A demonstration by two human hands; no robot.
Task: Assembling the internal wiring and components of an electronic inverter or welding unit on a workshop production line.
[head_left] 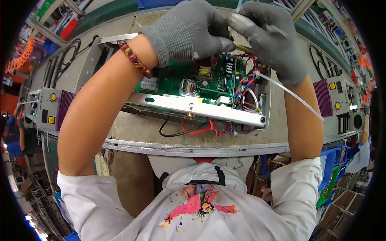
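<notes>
Below fingers (242,25), cable tie (290,93) diagonally rightward

close head-worn fisheye view, down onto both hands (195,30)

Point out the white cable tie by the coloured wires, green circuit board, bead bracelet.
White cable tie (290,92): head view, on its long tail.
Green circuit board (169,85): head view, on its green surface, left part.
Bead bracelet (133,58): head view, on a middle bead.

Workbench (130,130), open electronics chassis (171,93), purple-sided boxes (322,95)
</notes>
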